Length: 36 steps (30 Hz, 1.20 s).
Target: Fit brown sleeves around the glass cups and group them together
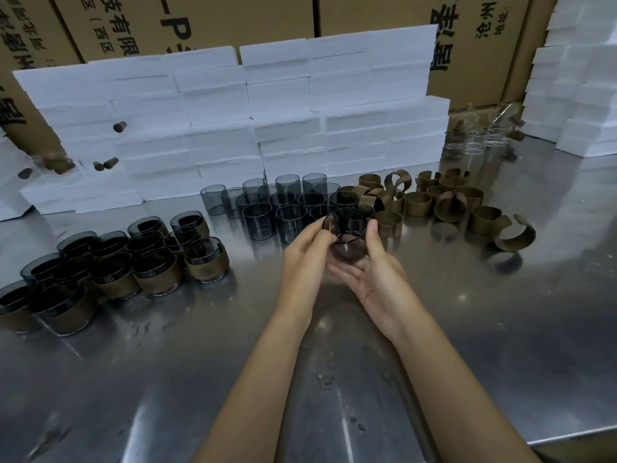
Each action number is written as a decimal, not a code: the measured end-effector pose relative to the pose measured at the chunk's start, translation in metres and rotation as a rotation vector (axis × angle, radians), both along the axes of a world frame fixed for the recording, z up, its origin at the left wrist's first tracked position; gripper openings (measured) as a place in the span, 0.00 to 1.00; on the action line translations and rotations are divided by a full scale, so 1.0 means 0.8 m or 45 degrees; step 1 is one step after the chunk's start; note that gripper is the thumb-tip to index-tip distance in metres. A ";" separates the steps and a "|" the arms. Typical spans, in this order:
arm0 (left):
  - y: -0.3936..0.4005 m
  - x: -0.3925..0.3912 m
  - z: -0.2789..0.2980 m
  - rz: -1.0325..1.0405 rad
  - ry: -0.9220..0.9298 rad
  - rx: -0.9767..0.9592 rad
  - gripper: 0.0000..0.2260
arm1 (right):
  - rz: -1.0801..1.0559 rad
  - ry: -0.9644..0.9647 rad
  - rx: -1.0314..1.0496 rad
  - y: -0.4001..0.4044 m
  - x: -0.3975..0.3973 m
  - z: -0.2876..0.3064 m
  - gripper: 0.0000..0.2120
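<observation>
Head view shows both hands raised over the steel desk [467,329], sharing one bare glass cup [344,230]. The left hand [305,259] pinches the cup's rim with curled fingertips, and the right hand [374,272] cradles it from below and the side, palm up, thumb against the wall. No sleeve is on this cup yet.

Taking the held cup as the landmark: just behind it stands the cluster of unsleeved cups [283,205]; to its right lies the pile of brown sleeves [444,202]; to its left, nearer the desk edge, sits the group of finished cups [110,262] already wearing sleeves. White foam blocks [233,128] rise further behind.

The cup looks thin-walled, smooth and rigid, so it is probably light, slippery and easy to chip against its neighbours. A hold round the wall or under the base seems safer than the rim alone. The sleeves appear to be split, springy bands of stiff sheet; one would likely be spread at the gap and slid up from the base while the other hand steadies the glass.
</observation>
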<state>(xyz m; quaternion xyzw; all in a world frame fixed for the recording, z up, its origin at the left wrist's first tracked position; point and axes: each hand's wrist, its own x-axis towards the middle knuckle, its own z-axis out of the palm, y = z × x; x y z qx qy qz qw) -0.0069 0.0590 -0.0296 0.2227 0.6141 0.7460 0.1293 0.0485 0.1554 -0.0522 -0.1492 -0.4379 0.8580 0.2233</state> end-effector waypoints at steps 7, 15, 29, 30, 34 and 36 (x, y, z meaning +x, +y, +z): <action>0.007 0.004 -0.005 -0.019 0.112 -0.073 0.14 | 0.080 0.045 -0.234 -0.001 0.005 0.007 0.27; 0.002 -0.003 -0.005 0.176 -0.138 0.001 0.18 | 0.172 -0.026 -0.038 -0.007 0.008 0.009 0.20; 0.000 -0.009 -0.007 0.163 -0.257 0.022 0.10 | 0.121 0.001 0.066 -0.014 0.013 0.014 0.19; 0.001 -0.010 -0.008 0.152 -0.256 0.020 0.10 | 0.111 -0.004 0.063 -0.013 0.013 0.014 0.19; 0.004 -0.007 -0.007 0.108 -0.263 -0.028 0.12 | 0.054 -0.022 -0.001 -0.010 0.013 0.013 0.15; 0.006 -0.005 -0.007 0.080 -0.247 -0.051 0.11 | 0.029 -0.016 -0.025 -0.009 0.012 0.012 0.15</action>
